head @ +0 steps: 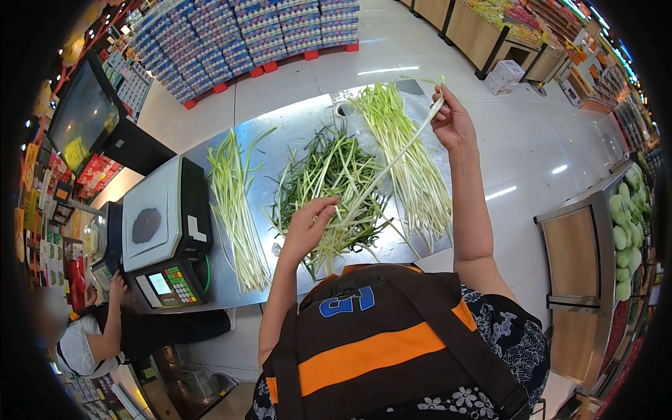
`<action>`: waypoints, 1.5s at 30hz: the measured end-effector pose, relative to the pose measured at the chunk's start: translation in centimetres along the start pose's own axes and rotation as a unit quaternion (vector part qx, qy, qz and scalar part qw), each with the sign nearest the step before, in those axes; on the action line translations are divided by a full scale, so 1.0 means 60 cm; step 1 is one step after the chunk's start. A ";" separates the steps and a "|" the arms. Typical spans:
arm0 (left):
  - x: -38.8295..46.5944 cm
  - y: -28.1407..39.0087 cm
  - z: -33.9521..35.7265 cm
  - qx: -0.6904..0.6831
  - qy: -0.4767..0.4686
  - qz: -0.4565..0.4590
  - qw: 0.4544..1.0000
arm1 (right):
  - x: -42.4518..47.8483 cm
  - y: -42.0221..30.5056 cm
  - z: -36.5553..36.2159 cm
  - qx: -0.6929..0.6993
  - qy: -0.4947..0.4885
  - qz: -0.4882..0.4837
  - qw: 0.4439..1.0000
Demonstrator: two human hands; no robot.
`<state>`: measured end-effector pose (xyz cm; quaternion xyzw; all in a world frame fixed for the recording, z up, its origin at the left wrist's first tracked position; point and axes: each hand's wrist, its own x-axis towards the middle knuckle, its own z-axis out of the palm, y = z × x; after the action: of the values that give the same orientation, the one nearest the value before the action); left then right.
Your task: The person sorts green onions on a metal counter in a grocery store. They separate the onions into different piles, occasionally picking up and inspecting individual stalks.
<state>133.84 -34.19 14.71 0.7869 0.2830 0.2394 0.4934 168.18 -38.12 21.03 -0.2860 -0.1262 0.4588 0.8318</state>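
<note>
My right hand (451,119) is raised past the table's far right corner, pinching one end of a long pale stalk (397,159). That stalk slants down towards my left hand (311,226), its lower end over a tangled heap of green leaves and stalks (336,163). My left hand hovers at the heap's near left side, thumb and forefinger close together. A pale sliver shows by its fingers, but whether they grip it is unclear. Right of the heap lies a thick bundle of green-and-white stalks (409,163), partly on clear plastic film. A smaller bundle (239,210) lies to the left.
A weighing scale (157,220) stands on the left of the steel table (286,113). Beyond it a person (92,336) reaches to another scale (107,268). Stacked packs (252,37) stand behind the table; a green produce stand (625,236) is at right.
</note>
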 end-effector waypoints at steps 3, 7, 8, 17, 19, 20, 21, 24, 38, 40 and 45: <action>-0.007 0.009 -0.001 0.034 -0.054 0.065 0.996 | 0.000 0.009 0.004 -0.004 -0.001 0.002 1.000; -0.022 0.018 0.006 0.058 -0.057 0.108 0.991 | 0.004 0.023 0.003 -0.007 -0.001 0.011 1.000; -0.025 0.016 0.009 0.054 -0.051 0.107 0.991 | 0.005 0.028 0.004 -0.006 0.002 0.010 1.000; -0.040 -0.015 0.023 0.025 -0.054 0.027 0.998 | 0.013 0.073 0.009 -0.020 0.025 -0.001 0.999; -0.041 -0.022 0.020 -0.024 -0.062 0.006 0.998 | 0.012 0.076 0.010 -0.031 -0.008 0.008 0.999; -0.042 -0.029 0.021 -0.058 -0.064 -0.022 0.996 | 0.008 0.077 0.009 -0.043 -0.037 0.016 0.998; -0.043 -0.036 0.021 -0.092 -0.065 -0.050 0.992 | 0.003 0.078 0.009 -0.054 -0.065 0.025 0.996; -0.044 -0.043 0.024 -0.116 -0.062 -0.055 0.990 | -0.005 0.118 -0.028 -0.080 -0.125 0.118 0.982; -0.033 -0.129 0.056 -0.233 0.053 -0.255 0.937 | -0.180 0.196 0.066 -0.410 -0.246 -0.051 0.877; -0.024 -0.110 0.049 -0.350 0.048 -0.275 0.894 | -0.201 0.200 0.075 -0.424 -0.288 -0.131 0.849; -0.029 -0.061 0.027 -0.568 0.069 -0.218 0.791 | -0.135 0.176 0.054 -0.203 -0.083 -0.052 0.974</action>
<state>132.87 -35.16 10.56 0.2639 0.2935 0.2963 0.8697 154.89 -39.34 17.83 -0.4030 -0.3003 0.4014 0.7657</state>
